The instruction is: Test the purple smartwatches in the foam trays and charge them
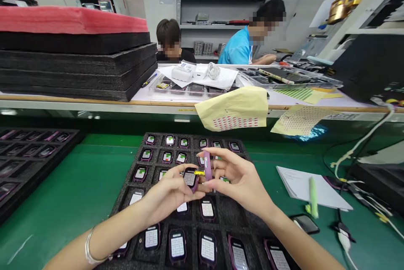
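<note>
My left hand point(167, 196) pinches a purple device half point(190, 178) with a white labelled face. My right hand point(235, 179) holds a second purple piece point(207, 165) upright between thumb and fingers. A short yellow strip point(199, 172) joins the two pieces. Both hands hover over a black foam tray point(225, 215) whose pockets hold several purple devices with white labels.
Another black tray point(28, 156) lies at left on the green mat. A paper stack with a green pen point(313, 196) and cables point(356, 177) lie at right. Yellow sticker sheets point(235, 108) hang from the raised shelf. Stacked foam point(72, 51) sits upper left. Two people sit beyond.
</note>
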`<state>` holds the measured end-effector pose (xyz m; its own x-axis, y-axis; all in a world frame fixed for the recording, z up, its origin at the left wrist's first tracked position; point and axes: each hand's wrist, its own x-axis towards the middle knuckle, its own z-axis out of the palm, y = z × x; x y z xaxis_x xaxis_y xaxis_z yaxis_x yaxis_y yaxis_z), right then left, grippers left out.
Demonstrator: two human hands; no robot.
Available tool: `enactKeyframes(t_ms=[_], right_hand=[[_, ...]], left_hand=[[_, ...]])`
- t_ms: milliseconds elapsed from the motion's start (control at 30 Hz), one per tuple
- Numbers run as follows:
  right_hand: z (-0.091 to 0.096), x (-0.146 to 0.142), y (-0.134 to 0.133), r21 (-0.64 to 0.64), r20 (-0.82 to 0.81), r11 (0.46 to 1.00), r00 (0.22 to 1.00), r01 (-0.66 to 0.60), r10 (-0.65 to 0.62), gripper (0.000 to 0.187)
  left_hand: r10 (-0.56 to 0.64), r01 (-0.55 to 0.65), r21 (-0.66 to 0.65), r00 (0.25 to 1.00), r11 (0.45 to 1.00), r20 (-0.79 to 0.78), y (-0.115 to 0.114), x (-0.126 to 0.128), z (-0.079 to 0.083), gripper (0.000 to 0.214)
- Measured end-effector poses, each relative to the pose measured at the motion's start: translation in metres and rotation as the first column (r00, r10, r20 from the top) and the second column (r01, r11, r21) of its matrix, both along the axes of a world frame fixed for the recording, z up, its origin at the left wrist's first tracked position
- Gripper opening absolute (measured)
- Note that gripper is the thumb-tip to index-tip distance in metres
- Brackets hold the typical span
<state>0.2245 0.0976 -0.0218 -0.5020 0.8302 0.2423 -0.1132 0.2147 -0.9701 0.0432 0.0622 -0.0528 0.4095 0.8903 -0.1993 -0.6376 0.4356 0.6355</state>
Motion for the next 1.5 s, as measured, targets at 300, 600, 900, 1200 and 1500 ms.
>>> enactKeyframes(t_ms=[300,600,900,1200,1500], right_hand=[[-0.004,0.001,0.0,0.183,0.117,0.981,0.99,0.06,-0.082,0.048],[-0.012,-0.001,-0.005,0.397,0.19,0.916,0.982,-0.061,-0.016,0.055],[-0.013,-0.001,-0.008,0.296,0.02,0.953,0.997,0.068,-0.077,0.051],[-0.014,-0.005,-0.013,0.139,-0.034,0.984,0.994,0.11,-0.106,0.05],[-0.009,-0.004,-0.011,0.085,-0.034,0.993,0.996,-0.084,0.087,0.047]], left_hand=[[0.239,-0.196,0.249,0.959,0.948,-0.154,0.0,0.002,0.005,0.036],[0.368,-0.211,0.475,0.89,0.855,-0.268,-0.008,0.001,0.006,0.034],[0.158,-0.127,0.24,0.981,0.962,-0.113,-0.009,0.003,0.001,0.038],[0.241,-0.146,0.336,0.935,0.93,-0.261,-0.016,0.012,-0.005,0.054],[0.411,-0.206,0.54,0.864,0.816,-0.292,-0.011,-0.001,0.003,0.039]])
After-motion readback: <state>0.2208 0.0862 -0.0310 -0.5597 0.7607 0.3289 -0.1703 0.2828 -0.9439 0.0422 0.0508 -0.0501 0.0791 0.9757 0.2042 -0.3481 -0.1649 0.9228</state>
